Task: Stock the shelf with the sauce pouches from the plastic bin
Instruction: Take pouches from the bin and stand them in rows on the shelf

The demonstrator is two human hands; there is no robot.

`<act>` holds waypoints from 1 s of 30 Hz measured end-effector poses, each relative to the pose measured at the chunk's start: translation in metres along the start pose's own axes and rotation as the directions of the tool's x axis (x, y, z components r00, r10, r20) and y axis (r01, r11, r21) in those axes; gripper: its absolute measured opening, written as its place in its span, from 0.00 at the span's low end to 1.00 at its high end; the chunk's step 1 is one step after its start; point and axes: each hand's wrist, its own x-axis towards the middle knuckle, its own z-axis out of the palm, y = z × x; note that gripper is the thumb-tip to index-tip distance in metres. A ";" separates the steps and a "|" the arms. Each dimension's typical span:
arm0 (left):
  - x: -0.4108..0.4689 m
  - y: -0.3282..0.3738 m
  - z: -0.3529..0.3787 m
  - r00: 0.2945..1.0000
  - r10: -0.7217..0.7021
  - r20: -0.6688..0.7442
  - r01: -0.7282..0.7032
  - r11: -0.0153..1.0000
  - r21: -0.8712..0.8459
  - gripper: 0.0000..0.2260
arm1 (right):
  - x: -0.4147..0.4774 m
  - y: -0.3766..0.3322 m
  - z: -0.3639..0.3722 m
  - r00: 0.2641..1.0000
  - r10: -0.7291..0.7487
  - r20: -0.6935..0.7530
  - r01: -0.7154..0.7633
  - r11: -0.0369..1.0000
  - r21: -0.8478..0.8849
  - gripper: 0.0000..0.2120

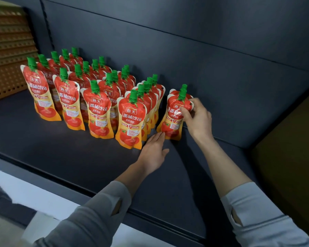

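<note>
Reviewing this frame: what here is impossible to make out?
- Bin: outside the head view.
- How many pouches stand behind the pouch that the right hand pinches: it hides them, and only caps show.
- Labels of the rear pouches: covered by the front ones.
- Small print on the labels: too small.
- Lower left corner: blurred.

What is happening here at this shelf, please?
A person is stocking a dark shelf with red tomato sauce pouches that have green caps. Four rows of pouches stand upright on it. The right hand grips the upper part of the front pouch in a short fifth row on the right, and the left hand, fingers straight, touches its bottom edge.
</note>
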 end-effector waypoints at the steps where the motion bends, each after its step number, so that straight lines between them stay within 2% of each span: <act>1: -0.002 0.000 -0.002 1.000 0.003 0.013 -0.003 1.000 -0.007 0.29 | -0.001 -0.001 -0.001 1.000 -0.010 0.006 0.010 1.000 -0.024 0.18; 5: -0.020 -0.002 -0.014 0.998 0.033 0.049 -0.032 0.999 -0.014 0.27 | -0.016 -0.001 -0.006 0.999 -0.046 -0.025 0.042 0.993 -0.113 0.21; 10: -0.056 -0.003 -0.038 0.997 0.071 0.016 -0.070 0.996 -0.049 0.23 | -0.054 -0.002 -0.006 0.995 -0.041 -0.088 0.019 0.971 -0.239 0.29; 14: -0.097 -0.014 -0.060 0.993 0.098 -0.060 -0.103 0.991 -0.089 0.19 | -0.098 -0.018 0.008 0.997 -0.052 -0.062 0.036 0.969 -0.243 0.25; 19: -0.161 -0.050 -0.098 0.971 0.081 -0.227 -0.116 0.982 -0.146 0.14 | -0.162 -0.060 0.044 0.996 -0.092 0.003 0.091 0.979 -0.184 0.18; 25: -0.257 -0.115 -0.152 0.933 -0.059 -0.356 -0.009 0.983 -0.186 0.12 | -0.243 -0.140 0.110 0.987 -0.145 0.062 0.150 0.985 -0.081 0.15; 30: -0.356 -0.192 -0.181 0.873 -0.339 -0.352 0.252 0.929 -0.270 0.13 | -0.319 -0.206 0.187 0.966 -0.168 0.199 0.159 0.985 0.065 0.13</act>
